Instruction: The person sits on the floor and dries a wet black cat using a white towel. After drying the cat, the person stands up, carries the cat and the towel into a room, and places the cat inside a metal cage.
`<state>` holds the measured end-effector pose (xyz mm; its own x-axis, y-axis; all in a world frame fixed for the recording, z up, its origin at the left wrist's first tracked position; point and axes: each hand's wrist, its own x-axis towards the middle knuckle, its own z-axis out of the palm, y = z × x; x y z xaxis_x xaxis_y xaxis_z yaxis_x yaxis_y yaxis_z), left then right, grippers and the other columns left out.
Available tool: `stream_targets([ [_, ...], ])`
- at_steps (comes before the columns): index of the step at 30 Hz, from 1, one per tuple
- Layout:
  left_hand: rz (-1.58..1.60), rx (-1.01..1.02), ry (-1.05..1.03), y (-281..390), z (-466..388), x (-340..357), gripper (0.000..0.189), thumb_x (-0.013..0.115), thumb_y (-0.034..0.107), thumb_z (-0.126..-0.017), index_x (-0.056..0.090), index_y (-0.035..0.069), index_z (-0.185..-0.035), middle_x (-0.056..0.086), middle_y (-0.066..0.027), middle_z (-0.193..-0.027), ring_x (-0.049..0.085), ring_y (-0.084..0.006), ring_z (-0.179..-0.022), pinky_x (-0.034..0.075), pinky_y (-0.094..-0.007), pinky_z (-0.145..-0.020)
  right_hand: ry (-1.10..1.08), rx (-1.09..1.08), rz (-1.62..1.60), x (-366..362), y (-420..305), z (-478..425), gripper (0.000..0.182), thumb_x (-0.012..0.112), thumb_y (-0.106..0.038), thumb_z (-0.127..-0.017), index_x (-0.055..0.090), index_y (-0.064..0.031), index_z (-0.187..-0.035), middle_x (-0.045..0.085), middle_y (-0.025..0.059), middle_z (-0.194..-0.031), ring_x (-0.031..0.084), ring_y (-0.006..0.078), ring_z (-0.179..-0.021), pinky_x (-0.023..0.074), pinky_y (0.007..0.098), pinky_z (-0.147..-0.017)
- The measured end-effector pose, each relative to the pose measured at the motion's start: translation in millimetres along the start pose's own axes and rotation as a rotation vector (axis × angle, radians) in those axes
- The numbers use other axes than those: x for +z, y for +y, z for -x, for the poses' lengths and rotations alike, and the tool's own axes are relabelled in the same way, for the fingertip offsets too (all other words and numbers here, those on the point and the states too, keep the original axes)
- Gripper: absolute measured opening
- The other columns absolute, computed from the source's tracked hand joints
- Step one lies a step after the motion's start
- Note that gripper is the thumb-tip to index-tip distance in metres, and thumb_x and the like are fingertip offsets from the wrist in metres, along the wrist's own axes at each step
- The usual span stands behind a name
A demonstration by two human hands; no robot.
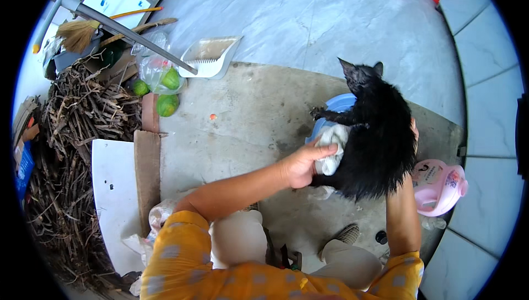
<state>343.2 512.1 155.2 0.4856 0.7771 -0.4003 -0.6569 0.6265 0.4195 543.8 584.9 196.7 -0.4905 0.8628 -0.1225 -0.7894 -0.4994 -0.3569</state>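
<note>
A wet black cat [378,134] is held up at the right of centre, its head towards the far side and one foreleg stretched left. My left hand [305,163] grips a bunched white cloth [332,148] against the cat's belly side. My right hand [414,129] is behind the cat's right flank; only a bit of its fingers shows, the rest is hidden by the fur. Partly hidden behind the cat and the cloth is a blue plastic basin [339,102]. A pink plastic jug [440,186] with a handle lies on its side by my right forearm.
Dry sticks [82,114] are piled at the left, near a white board [115,200]. Green round fruits [167,105], a plastic bag and a white dustpan [210,56] lie at the far left. A small black cap [381,237] is near my foot. A tiled wall [492,114] bounds the right.
</note>
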Motion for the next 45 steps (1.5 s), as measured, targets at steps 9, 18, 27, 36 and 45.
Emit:
stream_targets([
  [9, -0.062, 0.123, 0.124, 50, 97, 80, 0.065, 0.072, 0.025, -0.076, 0.038, 0.011, -0.130, 0.053, -0.0005, -0.108, 0.051, -0.0125, -0.099, 0.042, -0.0303, -0.085, 0.153, 0.124, 0.116, 111, -9, 9, 0.063, 0.054, -0.045, -0.084, 0.043, -0.0030, -0.129, 0.054, 0.0142, -0.122, 0.055, 0.0283, -0.108, 0.0430, 0.0436, -0.094],
  [18, 0.076, 0.274, 0.212, 136, 284, 252, 0.059, 0.066, 0.013, -0.079, 0.039, 0.010, -0.131, 0.054, -0.0017, -0.111, 0.051, -0.0137, -0.103, 0.042, -0.0309, -0.088, 0.207, 0.257, -0.023, 370, -11, 41, 0.052, 0.052, -0.038, -0.087, 0.048, -0.0033, -0.125, 0.057, 0.0131, -0.115, 0.057, 0.0281, -0.102, 0.0452, 0.0421, -0.091],
  [27, -0.004, 0.390, 0.208, 282, 409, 354, 0.059, 0.066, 0.015, -0.080, 0.039, 0.007, -0.131, 0.055, -0.0039, -0.114, 0.053, -0.0165, -0.104, 0.042, -0.0314, -0.088, -0.075, 0.235, -0.033, 591, -13, 17, 0.048, 0.044, -0.040, -0.090, 0.050, -0.0062, -0.123, 0.059, 0.0113, -0.114, 0.058, 0.0277, -0.100, 0.0476, 0.0436, -0.088],
  [36, -0.094, 0.455, 0.136, 402, 406, 357, 0.061, 0.066, 0.021, -0.080, 0.037, 0.007, -0.132, 0.051, -0.0048, -0.121, 0.048, -0.0191, -0.114, 0.037, -0.0348, -0.098, -0.138, 0.272, 0.062, 694, -7, -67, 0.052, 0.048, -0.040, -0.088, 0.047, -0.0038, -0.126, 0.057, 0.0130, -0.117, 0.057, 0.0283, -0.104, 0.0452, 0.0430, -0.091],
  [45, -0.053, 0.590, 0.284, 547, 306, 325, 0.052, 0.066, 0.017, -0.080, 0.043, 0.005, -0.125, 0.055, -0.0039, -0.113, 0.051, -0.0168, -0.105, 0.040, -0.0323, -0.091, -0.191, 0.425, 0.095, 695, -29, -262, 0.052, 0.049, -0.037, -0.088, 0.046, -0.0009, -0.125, 0.057, 0.0141, -0.116, 0.057, 0.0265, -0.103, 0.0447, 0.0401, -0.092],
])
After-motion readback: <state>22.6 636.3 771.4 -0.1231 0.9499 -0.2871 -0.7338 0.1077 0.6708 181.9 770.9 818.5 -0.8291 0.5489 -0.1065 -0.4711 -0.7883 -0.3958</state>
